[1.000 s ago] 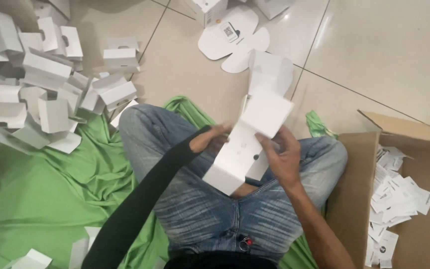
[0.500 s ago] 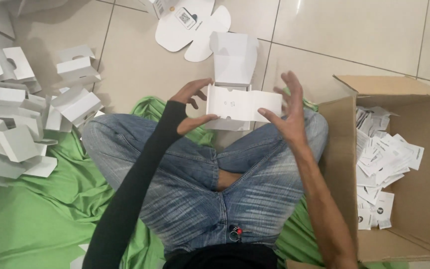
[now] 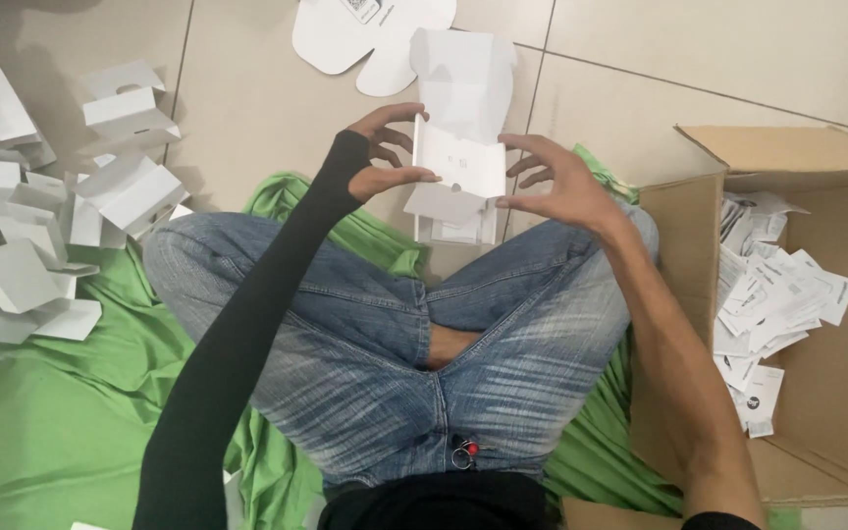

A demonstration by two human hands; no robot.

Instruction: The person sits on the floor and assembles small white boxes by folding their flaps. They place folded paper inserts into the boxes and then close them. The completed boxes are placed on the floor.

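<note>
A white box (image 3: 458, 147) is held above crossed, jean-clad legs (image 3: 385, 344) by two hands, seen from overhead. The left hand (image 3: 385, 152), its arm covered by a long black sleeve (image 3: 247, 334), is curled at the box's left edge, with thumb and fingers closed on the panel. The right hand (image 3: 552, 182), bare-armed, is spread at the right edge, its thumb and fingertips pressed to the card. The box is shown part-folded: a tall lid flap is raised toward the floor tiles (image 3: 738, 59), a front panel is faced to the camera, and the lower walls are tucked below, just over the knees. A flat, uncut blank (image 3: 365, 39) is seen on the tiles beyond it. A heap of folded boxes (image 3: 41, 216) is piled at the left, partly on a green cloth (image 3: 61, 422). At the right, an open carton (image 3: 817, 294) is filled with small printed leaflets (image 3: 777, 294).
</note>
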